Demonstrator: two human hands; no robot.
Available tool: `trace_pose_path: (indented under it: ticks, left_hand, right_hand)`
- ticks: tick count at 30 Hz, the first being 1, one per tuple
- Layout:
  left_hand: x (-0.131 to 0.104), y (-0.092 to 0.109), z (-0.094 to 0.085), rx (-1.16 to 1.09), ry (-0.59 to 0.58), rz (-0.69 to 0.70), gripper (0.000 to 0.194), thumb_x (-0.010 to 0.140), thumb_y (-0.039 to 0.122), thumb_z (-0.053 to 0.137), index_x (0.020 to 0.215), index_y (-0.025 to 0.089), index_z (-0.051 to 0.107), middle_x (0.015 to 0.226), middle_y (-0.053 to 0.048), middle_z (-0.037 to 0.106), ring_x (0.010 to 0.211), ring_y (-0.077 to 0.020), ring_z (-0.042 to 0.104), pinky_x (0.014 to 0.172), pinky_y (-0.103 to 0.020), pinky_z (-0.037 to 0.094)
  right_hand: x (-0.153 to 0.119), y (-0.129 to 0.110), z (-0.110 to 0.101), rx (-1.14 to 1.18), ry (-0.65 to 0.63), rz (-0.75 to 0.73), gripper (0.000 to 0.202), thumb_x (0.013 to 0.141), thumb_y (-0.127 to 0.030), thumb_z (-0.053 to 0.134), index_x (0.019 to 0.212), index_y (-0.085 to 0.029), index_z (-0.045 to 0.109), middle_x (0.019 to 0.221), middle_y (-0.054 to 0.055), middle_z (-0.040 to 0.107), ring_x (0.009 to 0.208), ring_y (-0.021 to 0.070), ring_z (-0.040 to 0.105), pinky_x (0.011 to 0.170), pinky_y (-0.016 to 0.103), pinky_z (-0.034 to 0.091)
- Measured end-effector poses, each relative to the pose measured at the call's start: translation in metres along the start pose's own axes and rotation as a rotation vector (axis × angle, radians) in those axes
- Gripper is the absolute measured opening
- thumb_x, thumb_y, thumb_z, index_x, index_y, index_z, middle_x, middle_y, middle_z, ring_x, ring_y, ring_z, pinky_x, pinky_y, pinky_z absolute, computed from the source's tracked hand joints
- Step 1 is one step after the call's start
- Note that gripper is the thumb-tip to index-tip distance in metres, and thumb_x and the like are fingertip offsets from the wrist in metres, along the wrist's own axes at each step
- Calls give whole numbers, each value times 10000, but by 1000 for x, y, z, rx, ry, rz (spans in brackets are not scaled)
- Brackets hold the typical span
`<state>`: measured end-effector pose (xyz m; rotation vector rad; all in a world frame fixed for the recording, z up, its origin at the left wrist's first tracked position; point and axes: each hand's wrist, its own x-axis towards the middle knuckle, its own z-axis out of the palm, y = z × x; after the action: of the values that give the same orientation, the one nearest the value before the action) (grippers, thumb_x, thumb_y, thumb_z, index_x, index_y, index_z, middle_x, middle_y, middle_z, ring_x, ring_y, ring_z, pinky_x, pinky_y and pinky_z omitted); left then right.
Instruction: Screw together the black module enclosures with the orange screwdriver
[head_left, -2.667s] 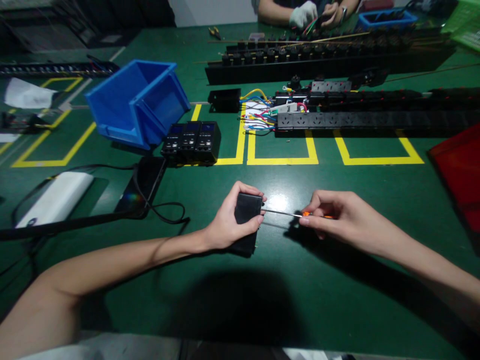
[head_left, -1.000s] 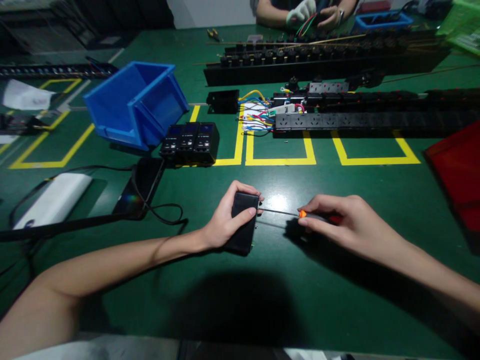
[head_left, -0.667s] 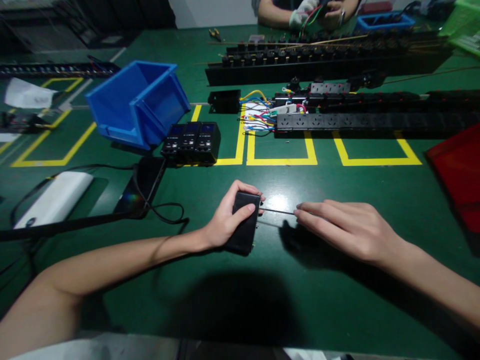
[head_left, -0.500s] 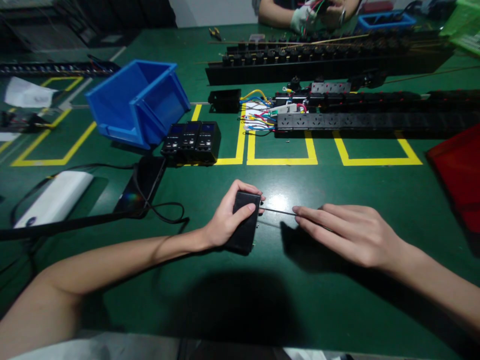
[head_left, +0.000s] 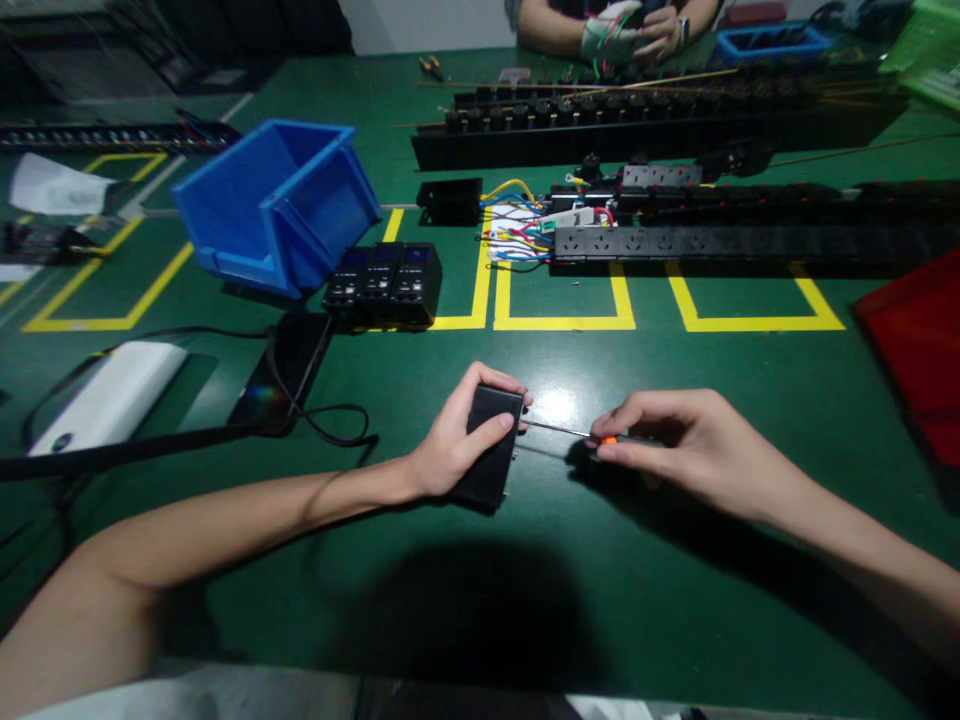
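Screwdriver [head_left: 556, 428] in R hand [head_left: 701, 440], fingers [head_left: 636, 455] bent.

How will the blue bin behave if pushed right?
The blue bin is probably stiff: its walls hold straight edges. Likely light for its size, given the thin walls. Its flat sides suggest sliding rather than rolling, perhaps into the black modules close by.

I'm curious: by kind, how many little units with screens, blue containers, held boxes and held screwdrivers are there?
Black units with screens: 3
Blue containers: 2, the large bin and the far tray
Black box in the left hand: 1
Screwdriver in the right hand: 1
Total: 7
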<state>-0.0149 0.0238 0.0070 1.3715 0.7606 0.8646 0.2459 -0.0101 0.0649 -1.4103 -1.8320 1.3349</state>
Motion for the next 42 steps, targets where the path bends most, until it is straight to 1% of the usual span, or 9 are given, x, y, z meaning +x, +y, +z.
trace_pose_path:
  ticks: [3,10,14,18,24,30,33,37,42]
  left_hand:
    - [0,0,0,-11,6,-4,294,910,355,655,1106,183,518,1129,-79,581,1117,-238,632,869,-376,619]
    - [1,-3,-1,-56,-6,1,286,908,329,660,1112,181,526,1144,-74,564,1101,-227,631,871,-378,621]
    - [1,-3,0,-54,-3,11,279,910,324,658,1106,176,525,1136,-74,561,1089,-218,628,869,-376,621]
    - [1,-2,0,-52,-4,11,282,909,331,657,1103,180,519,1139,-76,558,1097,-223,623,859,-373,621]
    - [0,-2,1,-30,-13,18,291,909,346,652,1106,182,515,1137,-77,548,1112,-235,617,850,-367,618]
    - [2,-2,0,5,-28,54,285,918,349,636,1108,174,515,1127,-82,552,1093,-224,616,849,-346,600]
    - [2,-1,-1,29,-33,69,284,921,352,631,1106,170,516,1116,-83,561,1075,-219,620,848,-340,586]
    - [2,-1,-1,36,-22,62,286,919,355,633,1106,170,519,1117,-83,566,1072,-222,620,858,-350,580]
    - [3,-2,-2,45,-27,57,303,911,363,643,1112,171,522,1119,-80,572,1066,-220,623,858,-347,573]
  right_hand:
    - [1,1,-2,-39,-4,-28,213,854,-383,733,898,-175,741,888,72,768,691,185,712,574,274,543]
    - [-6,4,-6,-856,95,-752,170,967,-98,528,1076,-99,658,1038,157,748,840,223,733,641,299,560]
    - [-9,-1,-7,-1137,147,-973,240,958,-1,438,1067,-43,647,1028,203,757,765,237,731,570,314,544]
    - [-11,3,-5,-1045,136,-901,219,983,-48,450,1065,-93,648,1070,165,754,826,220,729,640,308,565]
    - [-7,8,1,-469,2,-518,121,976,-218,584,976,-158,689,969,92,764,830,189,731,695,277,557]
    - [3,5,4,99,-99,104,296,844,-444,738,881,-152,715,634,21,685,455,105,559,425,218,404]
    - [7,6,3,259,-180,237,357,799,-479,768,871,-141,680,452,-39,557,365,83,456,366,190,301]
    - [7,4,1,113,-138,135,293,835,-437,742,870,-153,674,534,-14,616,431,104,533,422,210,378]
    - [-1,6,-3,-522,-21,-368,171,950,-305,623,1004,-153,681,863,71,721,692,163,672,593,265,480]
